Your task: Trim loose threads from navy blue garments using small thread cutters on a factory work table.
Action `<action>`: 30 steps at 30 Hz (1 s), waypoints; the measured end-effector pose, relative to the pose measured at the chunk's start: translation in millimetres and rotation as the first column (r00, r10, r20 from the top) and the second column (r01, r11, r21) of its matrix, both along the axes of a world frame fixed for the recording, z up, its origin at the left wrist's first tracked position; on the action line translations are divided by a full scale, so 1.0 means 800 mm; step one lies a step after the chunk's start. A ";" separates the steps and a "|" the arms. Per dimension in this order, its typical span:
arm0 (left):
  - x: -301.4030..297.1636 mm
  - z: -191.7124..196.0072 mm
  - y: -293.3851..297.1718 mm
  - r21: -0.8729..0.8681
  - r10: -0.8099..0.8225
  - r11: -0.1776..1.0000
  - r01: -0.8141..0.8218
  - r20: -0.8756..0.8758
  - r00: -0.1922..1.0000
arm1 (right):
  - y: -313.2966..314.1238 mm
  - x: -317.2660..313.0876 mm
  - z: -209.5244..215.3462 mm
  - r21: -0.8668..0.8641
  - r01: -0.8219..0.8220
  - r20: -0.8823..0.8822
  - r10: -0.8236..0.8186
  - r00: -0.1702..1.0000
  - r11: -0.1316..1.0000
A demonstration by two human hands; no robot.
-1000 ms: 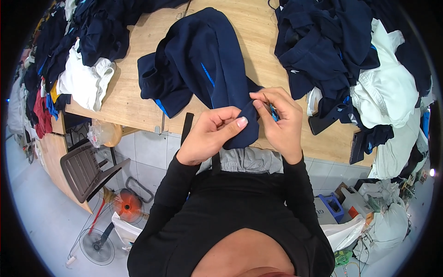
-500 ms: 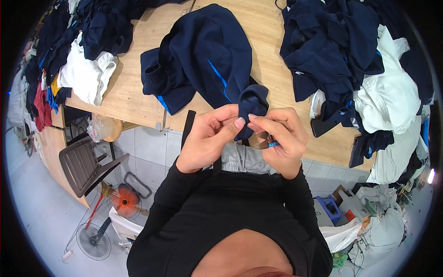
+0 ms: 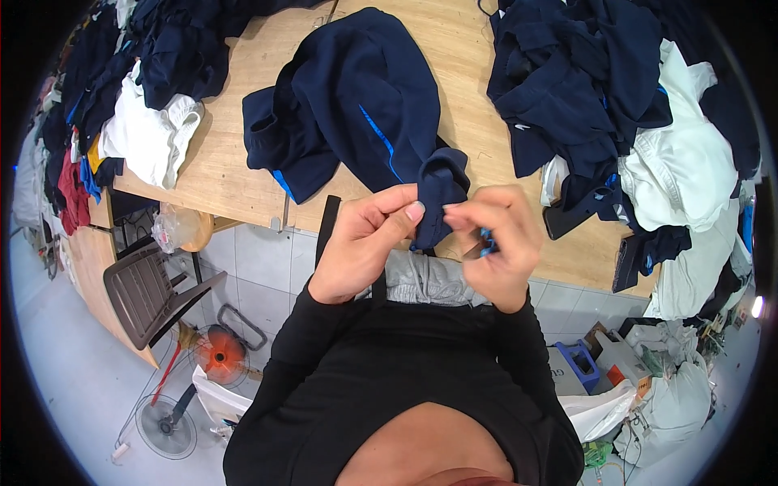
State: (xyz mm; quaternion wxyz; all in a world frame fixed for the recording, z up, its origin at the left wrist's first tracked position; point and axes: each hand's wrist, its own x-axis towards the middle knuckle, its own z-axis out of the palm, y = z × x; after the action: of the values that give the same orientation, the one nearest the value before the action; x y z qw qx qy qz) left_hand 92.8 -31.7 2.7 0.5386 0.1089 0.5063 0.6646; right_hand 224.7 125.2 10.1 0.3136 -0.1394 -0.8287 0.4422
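A navy garment with a bright blue stripe lies bunched on the table, its near end drawn over the front edge. My left hand is closed on that narrow, rolled end, pinching it between thumb and fingers. Beside it my right hand, slightly smeared by motion, is curled with thumb and forefinger together, just off the fabric. In its palm sits a small blue-handled tool that looks like thread snips, mostly covered by the fingers. Whether the fingertips pinch a thread is too small to tell.
The wooden table carries a navy garment heap and white clothes at right. More white and dark clothes lie at left. Below are a brown chair, fans and a blue-and-white box.
My right hand has drawn slightly away from the navy fabric, its fingertips parting from it. The tool in its palm has turned, and its metal part no longer shows clearly. My left hand keeps its hold.
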 end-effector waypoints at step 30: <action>0.001 -0.002 0.000 0.015 0.058 0.998 -0.060 0.117 0.991 | 0.015 0.008 -0.012 -0.036 0.106 -0.074 -0.108 0.991 0.994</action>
State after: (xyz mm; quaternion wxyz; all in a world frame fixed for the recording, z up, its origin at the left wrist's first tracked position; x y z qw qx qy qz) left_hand 93.9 -31.4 1.0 0.5462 0.0598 0.4711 0.6900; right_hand 231.1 137.2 0.2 0.3659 -0.1717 -0.8004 0.4428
